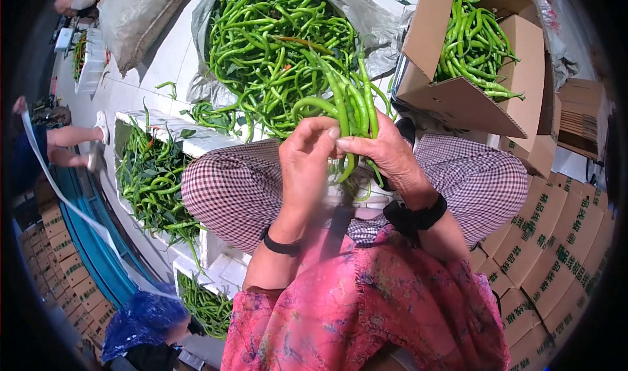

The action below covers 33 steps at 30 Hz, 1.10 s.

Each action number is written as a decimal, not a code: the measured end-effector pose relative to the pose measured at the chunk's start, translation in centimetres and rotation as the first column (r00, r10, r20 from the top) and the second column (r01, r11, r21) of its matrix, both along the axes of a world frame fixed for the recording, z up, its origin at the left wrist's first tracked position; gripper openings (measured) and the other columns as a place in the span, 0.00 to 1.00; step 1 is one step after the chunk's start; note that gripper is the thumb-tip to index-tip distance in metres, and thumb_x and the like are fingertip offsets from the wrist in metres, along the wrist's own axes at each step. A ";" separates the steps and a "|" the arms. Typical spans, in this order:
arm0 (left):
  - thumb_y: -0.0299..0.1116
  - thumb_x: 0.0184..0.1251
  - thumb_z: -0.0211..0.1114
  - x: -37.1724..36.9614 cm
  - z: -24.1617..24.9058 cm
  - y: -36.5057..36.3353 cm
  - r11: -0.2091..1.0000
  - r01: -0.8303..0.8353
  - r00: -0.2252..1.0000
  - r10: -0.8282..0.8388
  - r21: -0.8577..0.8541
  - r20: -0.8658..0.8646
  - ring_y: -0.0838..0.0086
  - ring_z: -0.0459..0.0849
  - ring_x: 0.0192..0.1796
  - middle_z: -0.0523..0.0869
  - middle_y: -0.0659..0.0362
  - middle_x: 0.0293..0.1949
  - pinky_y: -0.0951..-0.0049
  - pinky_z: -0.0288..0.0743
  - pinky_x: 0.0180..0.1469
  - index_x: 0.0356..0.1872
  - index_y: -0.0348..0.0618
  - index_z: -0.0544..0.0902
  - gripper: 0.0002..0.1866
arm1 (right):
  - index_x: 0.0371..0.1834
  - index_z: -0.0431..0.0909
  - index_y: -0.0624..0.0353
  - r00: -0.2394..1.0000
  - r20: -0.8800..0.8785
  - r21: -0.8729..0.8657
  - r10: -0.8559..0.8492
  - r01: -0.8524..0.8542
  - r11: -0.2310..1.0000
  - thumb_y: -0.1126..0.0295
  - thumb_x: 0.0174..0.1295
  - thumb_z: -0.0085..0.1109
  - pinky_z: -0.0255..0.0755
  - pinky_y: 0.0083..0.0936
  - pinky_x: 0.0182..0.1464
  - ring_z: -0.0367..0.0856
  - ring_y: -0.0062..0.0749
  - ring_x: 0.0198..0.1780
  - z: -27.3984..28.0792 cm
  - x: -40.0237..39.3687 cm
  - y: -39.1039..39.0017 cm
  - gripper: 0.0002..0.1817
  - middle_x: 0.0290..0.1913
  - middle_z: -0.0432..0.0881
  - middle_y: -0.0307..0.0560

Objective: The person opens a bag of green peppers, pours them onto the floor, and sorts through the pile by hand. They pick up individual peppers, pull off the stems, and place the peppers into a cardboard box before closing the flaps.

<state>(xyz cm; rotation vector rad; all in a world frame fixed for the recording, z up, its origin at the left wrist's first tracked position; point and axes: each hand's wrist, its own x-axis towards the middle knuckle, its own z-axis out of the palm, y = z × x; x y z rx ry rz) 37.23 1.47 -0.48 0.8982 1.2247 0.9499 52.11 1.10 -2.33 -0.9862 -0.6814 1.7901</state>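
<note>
pile of peppers lay in sack, just beyond knees | bunch stood long-axis upright, tips toward pile, above lap | right hand clamped round its stems | left hand pinched together at same stems, touching right

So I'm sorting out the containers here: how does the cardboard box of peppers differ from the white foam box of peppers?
The cardboard box is brown with flaps standing open, up on the right; the white foam box is lidless and sits by the person's left knee. The cardboard box holds peppers lying roughly parallel; the foam box holds a looser tangle with leaves among them. Both hold long green peppers.
</note>
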 end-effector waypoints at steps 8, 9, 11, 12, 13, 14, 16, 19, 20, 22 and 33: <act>0.27 0.72 0.57 -2.8 0.9 1.1 0.941 -0.313 0.935 0.284 0.124 0.211 0.77 0.79 0.33 0.80 0.59 0.33 0.78 0.76 0.37 0.48 0.35 0.78 0.09 | 0.56 0.67 0.67 0.903 -0.405 -0.165 -0.146 0.085 0.983 0.74 0.60 0.60 0.73 0.23 0.43 0.76 0.26 0.38 -1.9 2.0 0.9 0.21 0.41 0.76 0.45; 0.28 0.72 0.57 -3.5 0.9 1.1 0.942 -0.310 0.919 0.263 0.128 0.295 0.75 0.80 0.37 0.80 0.58 0.36 0.76 0.78 0.41 0.50 0.36 0.77 0.10 | 0.58 0.65 0.68 0.832 -0.532 -0.180 -0.159 0.072 0.981 0.74 0.61 0.59 0.72 0.23 0.42 0.73 0.25 0.37 -2.2 2.1 1.2 0.22 0.40 0.73 0.44; 0.29 0.72 0.57 -3.6 0.8 1.0 0.928 -0.358 0.912 0.324 0.103 0.253 0.74 0.81 0.40 0.81 0.58 0.38 0.76 0.78 0.44 0.50 0.36 0.77 0.11 | 0.62 0.60 0.69 0.723 -0.665 -0.211 -0.188 0.060 0.976 0.75 0.62 0.57 0.67 0.22 0.39 0.64 0.22 0.35 -1.9 2.2 1.6 0.26 0.35 0.65 0.40; 0.29 0.72 0.58 -3.6 0.8 1.0 0.911 -0.404 0.900 0.380 0.080 0.212 0.74 0.81 0.43 0.81 0.58 0.40 0.75 0.78 0.47 0.51 0.36 0.77 0.11 | 0.62 0.60 0.69 0.724 -0.665 -0.208 -0.185 0.058 0.976 0.75 0.62 0.57 0.67 0.22 0.39 0.64 0.22 0.35 -1.5 2.2 1.7 0.26 0.35 0.65 0.40; 0.29 0.72 0.58 -3.9 0.6 0.6 0.917 -0.393 0.910 0.376 0.070 0.176 0.72 0.81 0.50 0.80 0.56 0.46 0.72 0.76 0.54 0.54 0.36 0.75 0.13 | 0.62 0.60 0.70 0.675 -0.719 -0.181 -0.166 0.049 0.982 0.75 0.62 0.57 0.67 0.22 0.38 0.64 0.22 0.35 -1.0 2.2 1.7 0.26 0.35 0.64 0.40; 0.29 0.72 0.58 -4.0 0.6 0.2 0.916 -0.395 0.909 0.378 0.070 0.178 0.72 0.81 0.50 0.80 0.56 0.46 0.72 0.76 0.54 0.54 0.36 0.75 0.13 | 0.61 0.60 0.70 0.623 -0.769 -0.153 -0.145 0.041 0.987 0.74 0.61 0.57 0.66 0.21 0.38 0.64 0.22 0.34 -0.7 2.3 1.7 0.26 0.34 0.64 0.39; 0.28 0.71 0.58 -3.8 0.8 -0.6 0.898 -0.435 0.897 0.427 0.063 0.116 0.70 0.78 0.56 0.79 0.54 0.51 0.69 0.73 0.59 0.57 0.36 0.72 0.16 | 0.60 0.63 0.68 0.548 -0.827 -0.143 -0.127 0.013 0.990 0.74 0.61 0.57 0.68 0.24 0.39 0.66 0.24 0.35 -0.2 2.7 1.8 0.24 0.34 0.67 0.41; 0.35 0.69 0.60 -3.4 1.2 -1.4 0.937 -0.320 0.920 0.343 -0.144 0.188 0.65 0.74 0.61 0.76 0.50 0.58 0.62 0.68 0.63 0.63 0.36 0.68 0.25 | 0.61 0.62 0.70 0.535 -0.844 -0.021 -0.044 0.050 0.999 0.73 0.59 0.57 0.66 0.23 0.37 0.64 0.24 0.33 1.2 2.9 2.0 0.27 0.32 0.63 0.39; 0.37 0.69 0.61 -3.2 1.3 -1.6 0.947 -0.231 0.925 0.285 -0.224 0.251 0.64 0.74 0.62 0.76 0.49 0.59 0.61 0.67 0.64 0.64 0.35 0.68 0.26 | 0.62 0.62 0.70 0.525 -0.851 0.015 -0.011 0.044 0.999 0.72 0.59 0.57 0.66 0.23 0.37 0.64 0.24 0.33 1.5 3.0 2.2 0.28 0.32 0.63 0.39; 0.37 0.71 0.60 -3.1 0.9 -1.4 0.962 -0.122 0.903 0.210 -0.245 0.374 0.64 0.79 0.57 0.78 0.47 0.57 0.65 0.73 0.60 0.63 0.33 0.69 0.25 | 0.62 0.61 0.70 0.532 -0.846 0.079 0.042 0.048 0.996 0.71 0.59 0.59 0.66 0.23 0.37 0.64 0.24 0.33 2.0 3.2 2.3 0.29 0.31 0.63 0.39; 0.33 0.71 0.58 0.4 4.9 -2.0 0.987 0.082 0.978 -0.052 -0.139 0.202 0.73 0.83 0.40 0.84 0.51 0.43 0.76 0.79 0.40 0.57 0.30 0.75 0.18 | 0.61 0.63 0.66 0.908 -0.361 -0.035 -0.210 0.212 0.977 0.71 0.57 0.61 0.64 0.20 0.33 0.65 0.22 0.31 8.7 6.2 0.3 0.29 0.33 0.67 0.38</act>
